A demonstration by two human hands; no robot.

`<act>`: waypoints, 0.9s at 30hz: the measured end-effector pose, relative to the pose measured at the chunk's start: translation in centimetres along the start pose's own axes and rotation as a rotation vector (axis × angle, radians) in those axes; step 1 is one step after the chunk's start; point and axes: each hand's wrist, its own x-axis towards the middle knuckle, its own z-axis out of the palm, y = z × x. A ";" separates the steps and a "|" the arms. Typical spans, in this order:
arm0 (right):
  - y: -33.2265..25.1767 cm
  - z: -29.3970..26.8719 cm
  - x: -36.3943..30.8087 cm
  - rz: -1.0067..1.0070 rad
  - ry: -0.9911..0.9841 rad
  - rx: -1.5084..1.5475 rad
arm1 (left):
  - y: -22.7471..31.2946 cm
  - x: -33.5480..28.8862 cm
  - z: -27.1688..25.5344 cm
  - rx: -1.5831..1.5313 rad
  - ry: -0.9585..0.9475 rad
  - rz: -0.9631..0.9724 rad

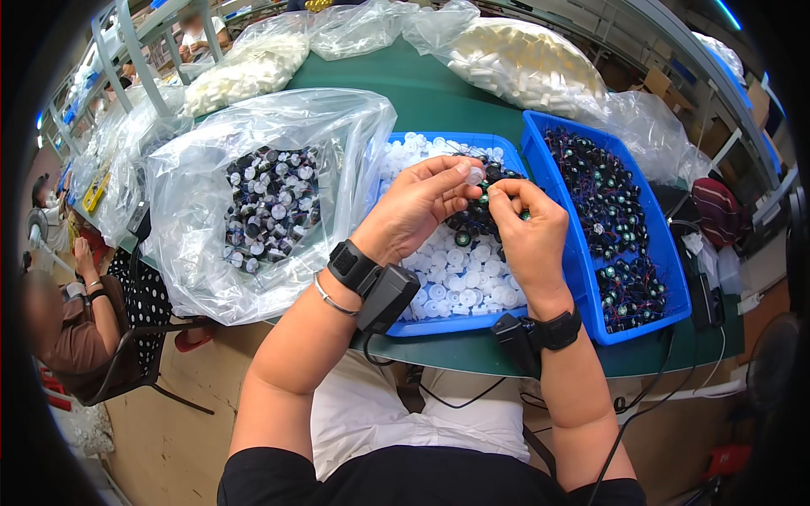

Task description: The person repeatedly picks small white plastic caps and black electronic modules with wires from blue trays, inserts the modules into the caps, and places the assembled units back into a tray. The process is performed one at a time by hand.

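Above the middle blue tray (439, 327) my two hands are close together. My left hand (419, 202) pinches a small translucent white plastic cap (474, 175) between thumb and fingertips. The fingers of my right hand (533, 228) are closed in a pinch just beside it; whatever they hold is too small and covered to make out. Under the hands, the tray holds many round translucent white caps (468, 278). A heap of black wired parts (479, 221) with greenish round faces lies among them, partly hidden by my fingers.
At right, a second blue tray (591, 291) is full of black wired parts. On the left an open clear plastic bag (190, 219) holds finished-looking round pieces (274, 207). Bags of white tubular parts (523, 63) line the green table's (396, 101) back. Cables hang from my wrist devices; another person (80, 316) sits left.
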 end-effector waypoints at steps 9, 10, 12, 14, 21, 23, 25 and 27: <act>-0.3 0.0 -0.1 0.004 -0.003 -0.005 | -0.1 0.0 0.2 0.079 0.000 -0.005; -0.3 0.0 -0.1 0.004 -0.004 -0.004 | -0.1 0.0 0.2 0.076 0.003 -0.009; -0.2 0.1 -0.1 -0.013 -0.020 -0.007 | -0.1 -0.1 0.2 0.070 0.007 -0.016; -0.2 0.1 -0.1 -0.031 -0.015 -0.012 | 0.0 -0.1 0.3 0.063 0.011 -0.007; 0.0 0.1 0.0 -0.038 0.001 -0.031 | 0.1 -0.2 0.4 0.073 -0.001 -0.012; 0.1 0.1 0.0 -0.051 0.000 -0.046 | 0.0 -0.1 0.5 0.083 -0.011 -0.009; 0.2 0.0 0.0 -0.060 -0.012 -0.065 | -0.1 -0.1 0.4 0.097 -0.019 -0.003; 0.3 0.0 0.0 -0.081 -0.022 -0.078 | -0.2 0.0 0.2 0.113 -0.029 0.004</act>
